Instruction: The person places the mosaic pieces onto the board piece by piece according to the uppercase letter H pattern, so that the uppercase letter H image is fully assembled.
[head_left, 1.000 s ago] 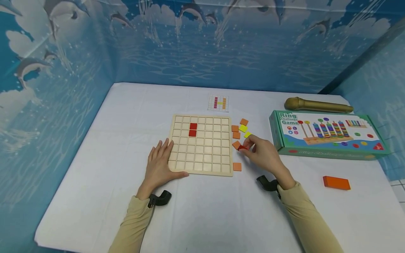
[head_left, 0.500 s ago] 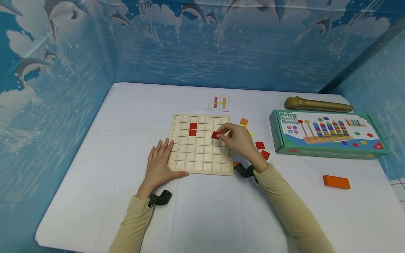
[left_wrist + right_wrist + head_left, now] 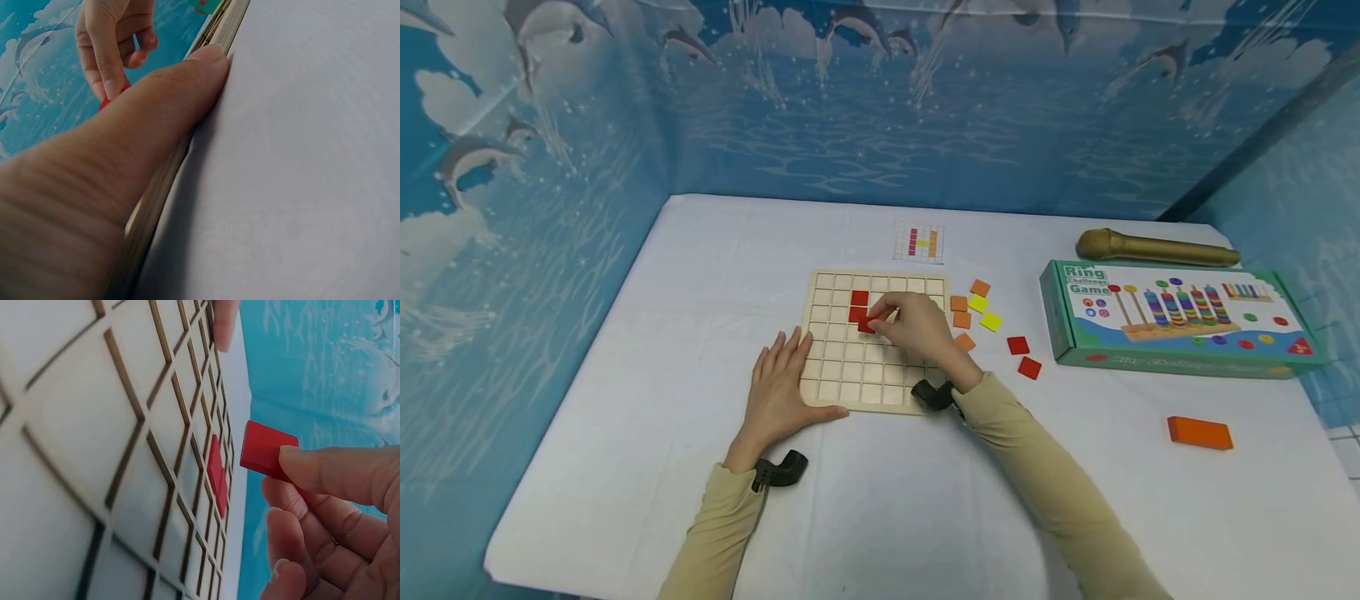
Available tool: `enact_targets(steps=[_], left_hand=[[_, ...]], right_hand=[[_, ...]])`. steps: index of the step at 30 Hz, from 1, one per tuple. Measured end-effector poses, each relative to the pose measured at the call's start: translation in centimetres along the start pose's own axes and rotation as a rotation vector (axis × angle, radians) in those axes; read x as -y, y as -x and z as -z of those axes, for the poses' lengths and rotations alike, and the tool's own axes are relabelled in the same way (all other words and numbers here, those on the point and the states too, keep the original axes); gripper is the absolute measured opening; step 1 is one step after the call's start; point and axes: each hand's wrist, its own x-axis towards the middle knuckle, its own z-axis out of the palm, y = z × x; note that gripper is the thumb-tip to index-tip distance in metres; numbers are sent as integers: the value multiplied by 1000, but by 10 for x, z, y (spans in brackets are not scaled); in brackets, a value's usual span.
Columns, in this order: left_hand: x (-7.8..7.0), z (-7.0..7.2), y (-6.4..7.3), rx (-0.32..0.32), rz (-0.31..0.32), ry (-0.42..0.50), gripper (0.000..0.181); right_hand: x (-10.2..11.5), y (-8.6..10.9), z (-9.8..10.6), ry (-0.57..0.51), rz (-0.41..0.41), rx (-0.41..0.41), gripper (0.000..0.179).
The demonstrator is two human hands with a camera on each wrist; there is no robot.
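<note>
A wooden grid board (image 3: 880,375) lies in the middle of the table, with two red square tiles (image 3: 859,297) seated one below the other in its upper left part. My right hand (image 3: 917,325) pinches another red tile (image 3: 265,447) between thumb and fingers, above the board; in the head view it overlaps the lower seated tile's edge. My left hand (image 3: 778,383) lies with fingers spread at the board's left side. Its thumb (image 3: 181,81) rests along the front edge in the left wrist view.
Right of the board lie loose orange tiles (image 3: 959,303), yellow tiles (image 3: 991,322) and two red tiles (image 3: 1018,345). A pattern card (image 3: 919,243) is behind the board. Farther right are a green game box (image 3: 1183,321), a gold microphone-shaped object (image 3: 1157,247) and an orange block (image 3: 1200,433).
My right hand has picked a red tile from the loose tiles at the right and carried it left over the board, close to the seated red tiles. My left hand has stayed put.
</note>
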Motion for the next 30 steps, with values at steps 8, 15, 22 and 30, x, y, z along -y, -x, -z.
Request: enact_targets(steps=[8,15,22,30], left_hand=[[-1,0,0,2,-3,2,120],[-1,1,0,6,0,-1,120],[-2,2,1,-2,-1,6,120],[-1,1,0,-8,-2,-2,120]], right_hand=[[5,-7,-12,15,-5,32,4],[5,-11,-18,64,-36,64,4],[6,-14,-20,109,-49,88,5],[8,-15,-21,168,-39,72,8]])
